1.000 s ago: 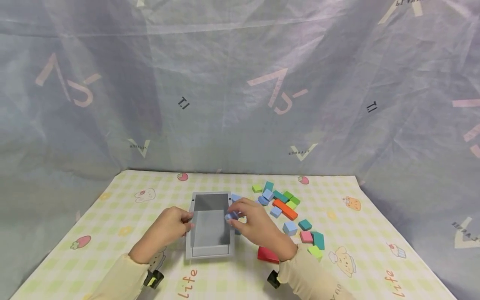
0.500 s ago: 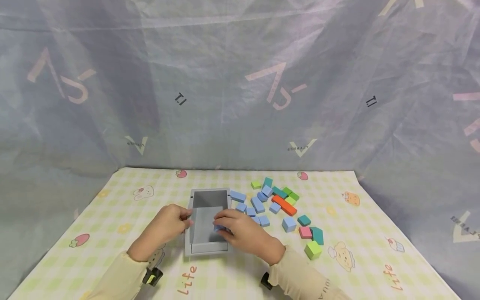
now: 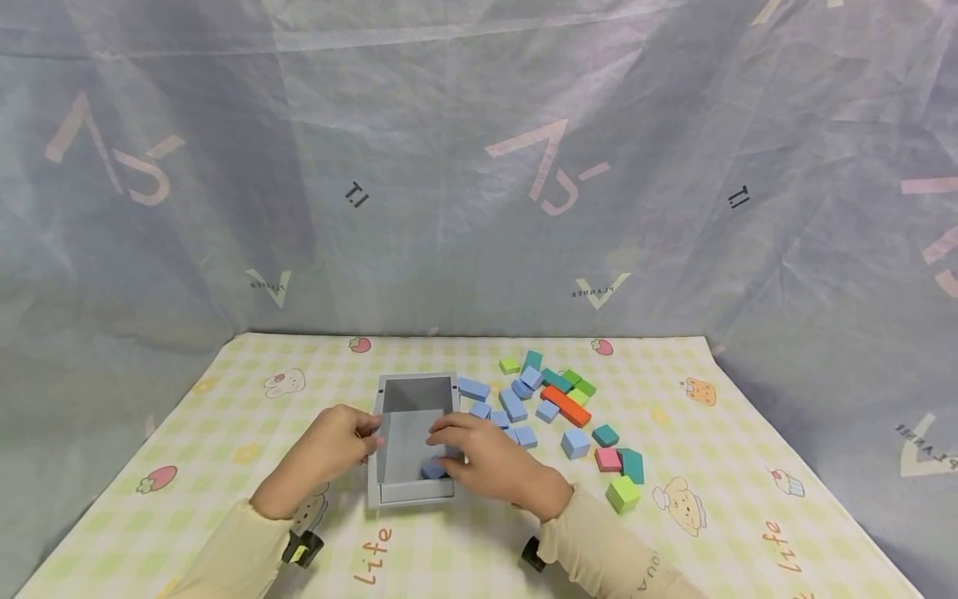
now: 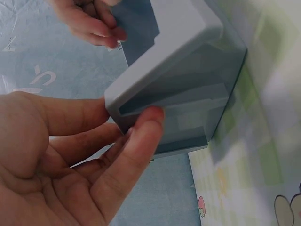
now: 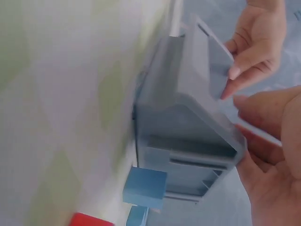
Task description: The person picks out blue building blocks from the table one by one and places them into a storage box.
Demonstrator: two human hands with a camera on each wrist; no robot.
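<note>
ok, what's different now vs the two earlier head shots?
The right hand moved left from the gray bin's right rim to over its inside; the blue block it pinched now lies on the bin floor, apparently released. Unchanged: left hand gripping the left rim, orange block on the table.

My right hand (image 3: pixel 486 457) has room to go into the far end of the grey box (image 3: pixel 415 492), but a blue block (image 3: pixel 432 468) sits at the near end, my left hand (image 3: pixel 335 443) is in the way on the left, and more blue blocks (image 3: pixel 513 405) crowd the right.
</note>
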